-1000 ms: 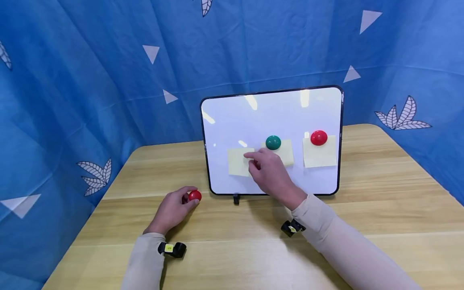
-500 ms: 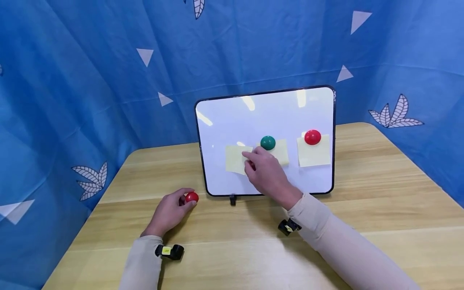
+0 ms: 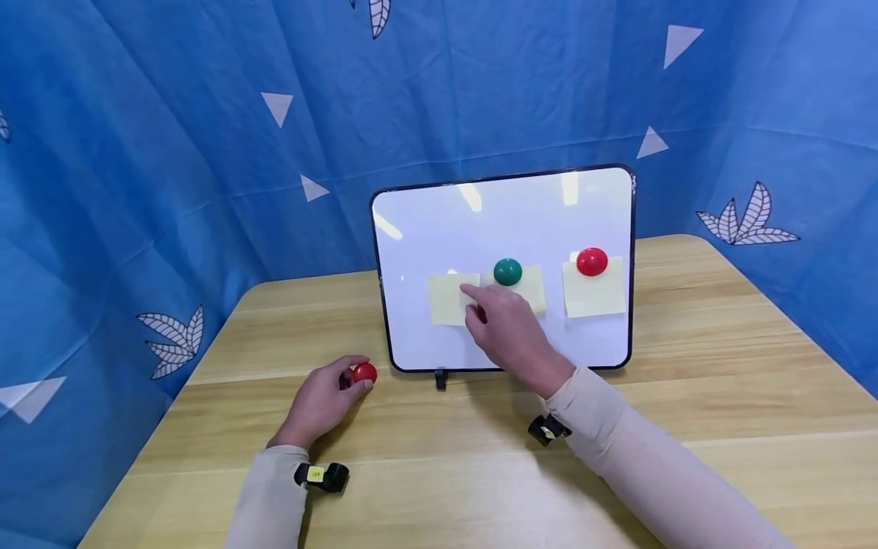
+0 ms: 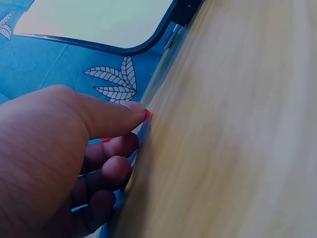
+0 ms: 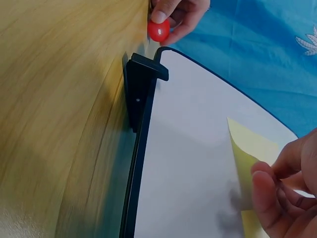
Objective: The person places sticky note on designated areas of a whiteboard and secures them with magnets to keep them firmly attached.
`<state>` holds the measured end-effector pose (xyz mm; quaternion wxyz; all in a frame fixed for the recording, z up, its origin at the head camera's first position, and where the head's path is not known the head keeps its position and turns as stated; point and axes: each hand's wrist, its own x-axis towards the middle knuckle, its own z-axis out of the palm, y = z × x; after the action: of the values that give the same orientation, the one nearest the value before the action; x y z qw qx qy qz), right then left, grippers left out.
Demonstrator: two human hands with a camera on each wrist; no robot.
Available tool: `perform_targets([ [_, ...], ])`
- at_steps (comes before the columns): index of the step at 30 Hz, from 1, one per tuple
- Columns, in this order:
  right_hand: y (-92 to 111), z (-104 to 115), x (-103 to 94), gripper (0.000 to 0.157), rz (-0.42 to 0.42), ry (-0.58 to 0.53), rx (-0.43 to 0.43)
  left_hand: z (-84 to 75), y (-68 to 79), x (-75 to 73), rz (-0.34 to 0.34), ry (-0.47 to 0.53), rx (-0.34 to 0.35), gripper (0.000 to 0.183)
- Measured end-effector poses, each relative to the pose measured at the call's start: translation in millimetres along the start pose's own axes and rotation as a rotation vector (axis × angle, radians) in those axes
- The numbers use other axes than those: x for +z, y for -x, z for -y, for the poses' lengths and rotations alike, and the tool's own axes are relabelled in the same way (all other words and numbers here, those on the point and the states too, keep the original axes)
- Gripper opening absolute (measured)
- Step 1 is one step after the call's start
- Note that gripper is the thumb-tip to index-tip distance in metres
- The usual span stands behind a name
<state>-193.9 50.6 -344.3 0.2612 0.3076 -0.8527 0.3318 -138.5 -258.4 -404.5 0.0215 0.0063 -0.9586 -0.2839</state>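
My left hand point(image 3: 318, 404) pinches a round red magnet point(image 3: 365, 373) between thumb and fingers, low at the table just left of the whiteboard. In the left wrist view only slivers of the red magnet point(image 4: 147, 114) show past the thumb. My right hand point(image 3: 511, 332) is at the board, pinching a pale yellow sticky note point(image 3: 444, 300) by its right side. The note's lower edge curls off the board in the right wrist view point(image 5: 242, 148). Right of it, a green magnet point(image 3: 507, 271) sits on a second note point(image 3: 531, 288), partly hidden by my hand.
The black-framed whiteboard point(image 3: 439, 229) stands upright on the wooden table point(image 3: 439, 488), on a small black foot point(image 3: 440, 379). At its right, another red magnet point(image 3: 592, 261) is on a third note point(image 3: 594, 297). A blue patterned curtain point(image 3: 206, 152) hangs behind.
My right hand has shifted the left note slightly up and to the right on the board, and it now lies straighter. The left hand keeps its place with the red magnet. The head view has turned slightly.
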Motion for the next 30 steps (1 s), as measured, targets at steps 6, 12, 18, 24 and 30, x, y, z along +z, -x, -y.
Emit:
perform_targets([
  [6,1.1,-1.7,-1.7,0.036,0.023,0.029,0.012,-2.7,-0.4,2.3,-0.030,0.050,0.033,0.042],
  [12,2.0,-1.4,-2.9,0.036,0.019,0.064,0.018,-6.7,-0.3,4.3,-0.090,0.146,0.069,0.045],
  [18,2.9,1.5,-4.5,0.039,0.041,0.073,0.036,-14.5,-1.5,5.8,-0.122,0.339,0.093,0.042],
  [24,5.1,2.0,-6.3,0.042,0.048,0.091,0.046,-29.3,-7.9,8.0,-0.057,0.584,0.117,0.040],
  [30,5.1,3.0,-6.1,0.044,0.088,0.102,0.057,-40.0,-10.8,7.1,-0.053,0.629,0.151,0.037],
])
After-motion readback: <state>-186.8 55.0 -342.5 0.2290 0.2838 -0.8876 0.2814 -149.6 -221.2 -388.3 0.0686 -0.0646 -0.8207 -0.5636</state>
